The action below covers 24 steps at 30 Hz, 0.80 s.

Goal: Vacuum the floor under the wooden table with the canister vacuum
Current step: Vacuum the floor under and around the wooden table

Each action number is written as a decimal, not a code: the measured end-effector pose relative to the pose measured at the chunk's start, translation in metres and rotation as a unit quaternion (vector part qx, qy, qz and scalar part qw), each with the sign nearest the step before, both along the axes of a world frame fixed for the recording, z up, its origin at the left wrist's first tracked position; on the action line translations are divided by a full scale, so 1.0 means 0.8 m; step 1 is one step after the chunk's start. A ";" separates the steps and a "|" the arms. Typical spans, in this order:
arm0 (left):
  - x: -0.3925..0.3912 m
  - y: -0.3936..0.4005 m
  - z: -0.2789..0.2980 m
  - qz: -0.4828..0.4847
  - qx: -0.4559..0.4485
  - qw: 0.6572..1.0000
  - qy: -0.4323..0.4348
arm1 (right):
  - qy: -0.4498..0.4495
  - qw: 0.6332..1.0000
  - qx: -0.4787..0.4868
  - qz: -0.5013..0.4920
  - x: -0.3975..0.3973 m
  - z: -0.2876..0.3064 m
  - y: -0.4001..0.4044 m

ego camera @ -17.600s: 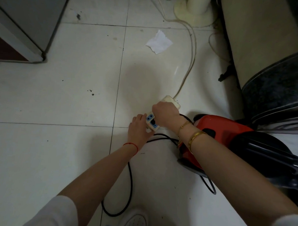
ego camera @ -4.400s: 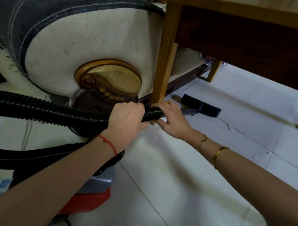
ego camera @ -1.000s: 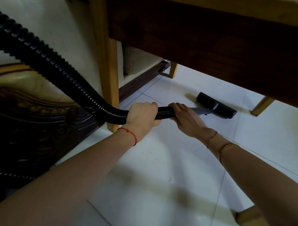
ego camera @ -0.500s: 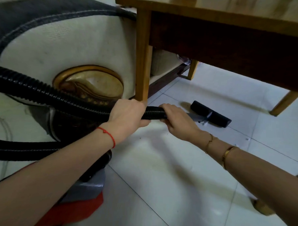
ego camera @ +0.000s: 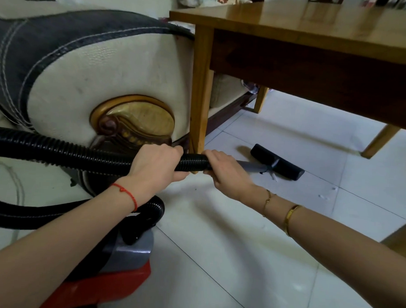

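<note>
Fingers of the left hand (ego camera: 154,167) are curled over the black ribbed hose (ego camera: 82,154), and the fingers of the right hand (ego camera: 226,172) wrap the spot just ahead of them, where the hose ends and the grey wand (ego camera: 251,166) begins; both hands are grasping, neither released. Just beyond the right fingers the wand runs forward and to the right, sloping down to the black floor head (ego camera: 277,162), which lies flat on the white tile floor (ego camera: 217,246) beneath the wooden desk (ego camera: 305,26). So the tool's long axis runs from the left fingers through the right ones out under the desk, while the floor head's own length lies across that line. Directly behind the two hands stands the near desk leg (ego camera: 199,96), so close that a sideways sweep could likely knock the hose or knuckles against it. A few white specks (ego camera: 325,195) sit on the tile to the right of the floor head, and a short stroke may miss them. Behind and below the left wrist, the red and grey canister vacuum (ego camera: 115,273) sits beside the sofa arm (ego camera: 104,65), with the hose looping back into it; pushing much farther forward could probably pull that loop taut and drag or tip the canister.
</note>
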<state>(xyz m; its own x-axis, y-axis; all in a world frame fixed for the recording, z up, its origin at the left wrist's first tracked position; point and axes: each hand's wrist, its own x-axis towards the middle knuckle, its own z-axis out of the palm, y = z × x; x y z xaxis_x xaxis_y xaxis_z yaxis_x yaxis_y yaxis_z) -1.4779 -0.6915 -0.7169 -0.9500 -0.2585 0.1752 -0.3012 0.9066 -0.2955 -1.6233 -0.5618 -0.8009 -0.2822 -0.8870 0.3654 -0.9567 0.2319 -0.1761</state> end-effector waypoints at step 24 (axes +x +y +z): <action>-0.266 0.124 -0.092 -0.055 0.100 0.993 0.001 | 0.048 0.986 0.063 -0.145 -0.231 -0.045 0.153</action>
